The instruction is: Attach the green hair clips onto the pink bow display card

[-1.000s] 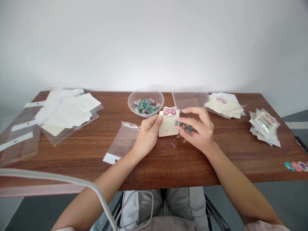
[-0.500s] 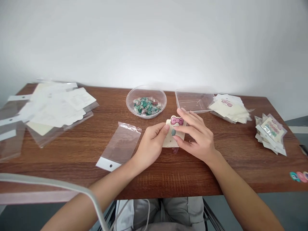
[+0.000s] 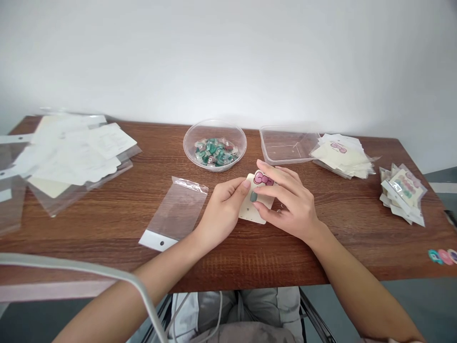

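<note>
My left hand [image 3: 225,206] is closed on the left edge of a cream card [image 3: 259,210], thumb on top. A pink bow [image 3: 263,179] is printed at the card's upper end. Against the card's face, my right hand [image 3: 291,200] pinches a small glossy grey-green piece [image 3: 253,196] between thumb and fingertip, its other fingers spread above. The piece's exact kind is too small to tell. A clear round bowl [image 3: 189,155] behind the hands holds several small green, clear and reddish pieces [image 3: 216,152]. Left of my left hand lies a flat clear plastic bag [image 3: 178,207] with a white header strip.
White cards and clear bags [image 3: 76,147] are heaped at the left. A clear rectangular tray [image 3: 285,155] stands at the back, beside bow-printed cards [image 3: 341,155]. Packed cards [image 3: 405,190] lie at the right. A white cable [image 3: 89,267] crosses the lower left.
The card has tilted slightly in my left hand, its lower end swinging right. My right hand stays at the grey-green piece. The whole view has shifted a little.
</note>
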Motion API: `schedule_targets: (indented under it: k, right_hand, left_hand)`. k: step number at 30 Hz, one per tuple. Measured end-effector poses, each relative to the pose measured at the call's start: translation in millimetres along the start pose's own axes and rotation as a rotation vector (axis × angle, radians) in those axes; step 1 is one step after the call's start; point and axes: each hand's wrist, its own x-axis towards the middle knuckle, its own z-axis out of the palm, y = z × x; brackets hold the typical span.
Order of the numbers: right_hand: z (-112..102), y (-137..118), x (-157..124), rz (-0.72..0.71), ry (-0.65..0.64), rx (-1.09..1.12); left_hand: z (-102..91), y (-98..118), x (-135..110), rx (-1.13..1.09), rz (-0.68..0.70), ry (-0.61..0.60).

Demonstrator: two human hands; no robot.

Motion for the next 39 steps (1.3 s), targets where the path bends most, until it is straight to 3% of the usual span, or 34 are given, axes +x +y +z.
schedule_targets:
  k: [11,39]
  right_hand:
    - [2.4,-3.3,-1.5,0.029,-0.009,0.009]
    - [2.8,-4.4,-3.3,0.066,-0.044,0.004]
  left_hand:
    - [1.5,-15.5,1.0,-0.173,-0.04,0.067]
    - [3.9,-6.7,-0.5,-0.035,0.025,0.016]
